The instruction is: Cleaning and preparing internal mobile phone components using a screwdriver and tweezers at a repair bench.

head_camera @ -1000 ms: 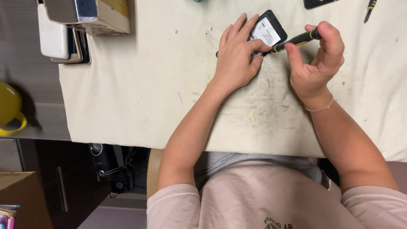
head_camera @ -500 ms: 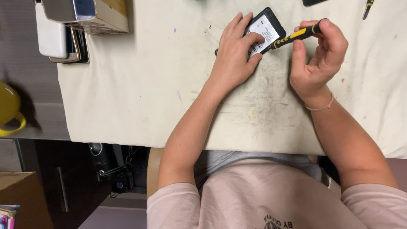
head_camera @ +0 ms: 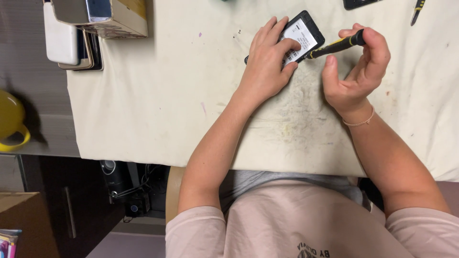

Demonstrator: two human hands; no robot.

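A small black phone [head_camera: 303,34] with its back off lies on the cream cloth [head_camera: 158,95], a white label showing inside it. My left hand [head_camera: 267,62] presses down on it, fingers spread over its lower left part. My right hand [head_camera: 356,71] grips a black and yellow screwdriver [head_camera: 334,46], held nearly level, with its tip at the phone's lower right edge beside my left fingers.
A stack of phones [head_camera: 71,40] and a box [head_camera: 105,16] sit at the cloth's far left corner. A yellow mug [head_camera: 12,122] stands on the grey surface to the left. A dark device [head_camera: 358,4] and another tool [head_camera: 418,9] lie at the top right.
My right thumb has come off the screwdriver and the fingers now hold it higher; the tool stays against the phone. My left hand keeps its hold.
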